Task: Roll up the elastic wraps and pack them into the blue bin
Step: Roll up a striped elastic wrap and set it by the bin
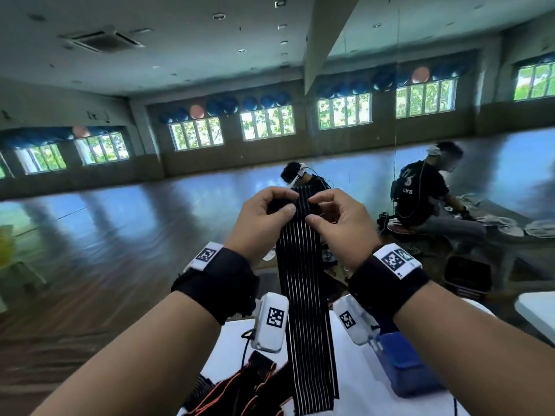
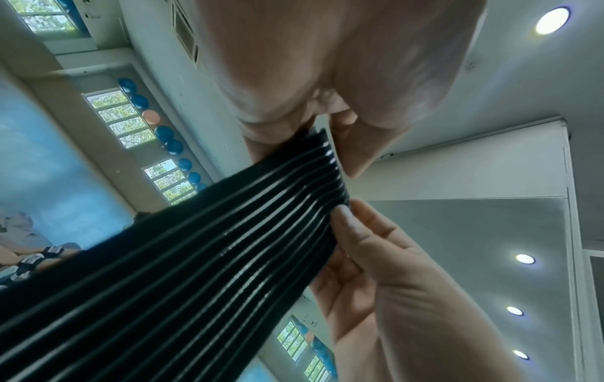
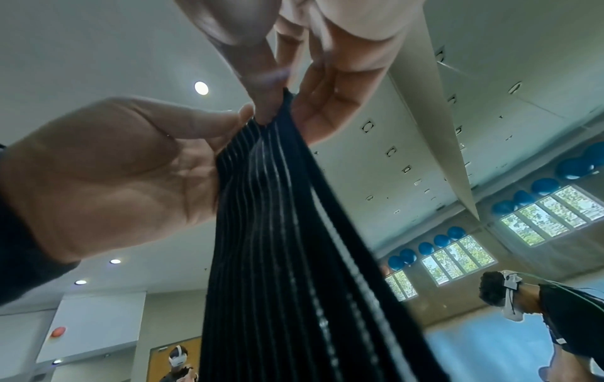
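A long black elastic wrap [image 1: 303,295] with thin white stripes hangs from chest height down to the white table [image 1: 360,394]. Both hands pinch its top end, which looks folded over into a small roll. My left hand [image 1: 289,202] holds the left side between thumb and curled fingers; my right hand [image 1: 312,209] pinches the right side. The left wrist view shows the left hand [image 2: 314,134] on the wrap's [image 2: 196,258] end, with the right hand's thumb [image 2: 346,219] pressing the edge. From the right wrist, the right hand [image 3: 281,98] grips the wrap [image 3: 287,232]. The blue bin [image 1: 411,364] stands on the table, right of the wrap.
More black wraps with orange edging [image 1: 240,382] lie piled on the table's left side below my left forearm. Another white table's corner [image 1: 537,310] shows at far right. A seated person [image 1: 420,193] works beyond it, across a wide wooden floor.
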`<act>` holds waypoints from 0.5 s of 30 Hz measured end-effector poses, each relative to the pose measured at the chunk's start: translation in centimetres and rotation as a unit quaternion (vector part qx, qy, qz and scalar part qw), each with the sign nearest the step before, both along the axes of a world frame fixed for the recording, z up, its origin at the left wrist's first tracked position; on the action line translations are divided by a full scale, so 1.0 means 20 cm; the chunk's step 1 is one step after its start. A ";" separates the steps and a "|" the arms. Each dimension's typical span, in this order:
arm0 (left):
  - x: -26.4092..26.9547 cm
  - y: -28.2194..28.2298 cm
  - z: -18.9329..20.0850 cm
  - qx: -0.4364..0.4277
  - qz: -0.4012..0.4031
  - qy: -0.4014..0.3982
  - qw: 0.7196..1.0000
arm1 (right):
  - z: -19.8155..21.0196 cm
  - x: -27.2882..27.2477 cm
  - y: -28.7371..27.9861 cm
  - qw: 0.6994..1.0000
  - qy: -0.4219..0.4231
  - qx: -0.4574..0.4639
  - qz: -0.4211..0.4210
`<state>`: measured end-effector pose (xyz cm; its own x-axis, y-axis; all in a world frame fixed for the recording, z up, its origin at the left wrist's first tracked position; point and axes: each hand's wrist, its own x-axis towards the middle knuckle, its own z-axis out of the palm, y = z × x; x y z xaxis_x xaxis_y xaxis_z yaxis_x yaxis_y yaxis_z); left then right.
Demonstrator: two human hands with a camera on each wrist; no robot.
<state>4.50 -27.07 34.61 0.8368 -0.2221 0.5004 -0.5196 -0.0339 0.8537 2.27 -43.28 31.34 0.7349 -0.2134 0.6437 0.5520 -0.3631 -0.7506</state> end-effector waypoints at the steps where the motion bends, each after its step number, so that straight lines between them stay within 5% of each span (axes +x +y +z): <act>1: -0.02 -0.04 -0.01 -0.003 -0.002 0.005 1.000 | -0.01 0.00 -0.03 1.000 -0.007 0.011 0.002; 8: -0.10 -0.25 -0.13 -0.073 0.043 0.073 0.994 | -0.12 -0.03 -0.17 0.998 -0.016 0.062 -0.008; 15: -0.06 -0.38 -0.27 -0.084 0.096 0.109 0.986 | -0.43 -0.14 -0.22 0.997 0.064 0.023 0.033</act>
<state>3.32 -34.76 29.22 0.9472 0.0224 0.3198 -0.3205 0.0383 0.9465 -0.50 -47.60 22.82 0.8236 -0.1889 0.5347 0.4729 -0.2918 -0.8314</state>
